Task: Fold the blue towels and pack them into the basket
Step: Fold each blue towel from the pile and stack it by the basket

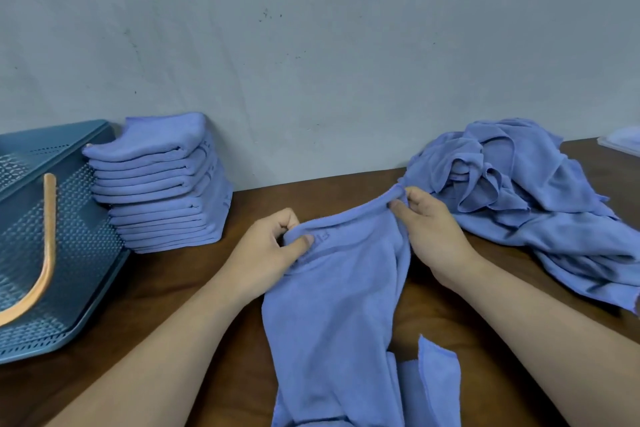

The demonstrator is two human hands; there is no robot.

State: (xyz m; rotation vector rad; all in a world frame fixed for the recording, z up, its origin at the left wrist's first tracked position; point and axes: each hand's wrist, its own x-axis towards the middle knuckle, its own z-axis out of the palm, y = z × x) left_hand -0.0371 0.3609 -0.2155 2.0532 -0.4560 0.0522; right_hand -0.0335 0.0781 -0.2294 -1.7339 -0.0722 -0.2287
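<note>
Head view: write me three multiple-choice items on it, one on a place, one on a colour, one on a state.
1. The folded stack stands: A beside the basket, B inside it, C on the floor.
2. The basket's handle is: A blue, B orange, C white.
3. The towel in front is: A folded flat, B lying untouched, C held by both hands.

1 A: the stack rests on the table, right of the basket.
2 B: an orange strip curves over the blue wall.
3 C: the left hand and the right hand pinch its top edge.
</note>
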